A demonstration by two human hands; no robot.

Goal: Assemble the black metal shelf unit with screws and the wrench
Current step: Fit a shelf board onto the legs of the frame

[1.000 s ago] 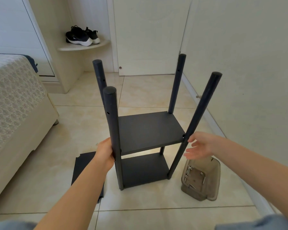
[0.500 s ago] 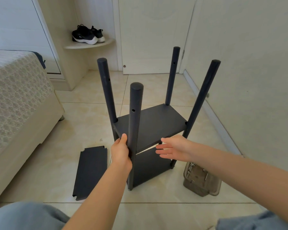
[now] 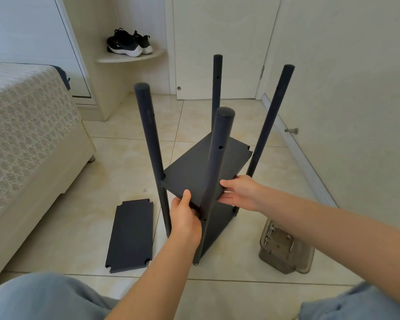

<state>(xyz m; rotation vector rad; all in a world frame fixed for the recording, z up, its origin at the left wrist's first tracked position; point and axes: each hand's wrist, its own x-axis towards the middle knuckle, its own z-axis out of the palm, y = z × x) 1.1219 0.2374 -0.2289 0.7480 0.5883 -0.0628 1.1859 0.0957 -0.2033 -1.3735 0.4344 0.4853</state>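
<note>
- Seemingly the step is squaring the upper shelf [image 3: 194, 167] against the near post [image 3: 217, 158] of the shelf unit [image 3: 267, 125]. The unit stands on the floor tiles mid-scene, with four posts up and two shelves in place.
- The left hand [image 3: 185, 215] is wrapped round the near post at shelf height, with the thumb up against the shelf's edge.
- The right hand [image 3: 239, 192] pinches the shelf's near-right edge, thumb on top and fingers beneath.
- To do it well, I would hold the post steady with the left hand. The right can then nudge the shelf level until its corner notch sits snug on the post and the screw holes line up. Forcing it risks racking the frame.
- Screws [image 3: 271, 228] lie in the clear container [image 3: 286, 262] on the floor, near right. I cannot pick out the wrench.
- A loose panel [image 3: 132, 234] lies flat on the floor to the left, not yet fitted.
- No brand, label or writing is legible. A faint mark on the left post [image 3: 148, 116] is too small to read.
</note>
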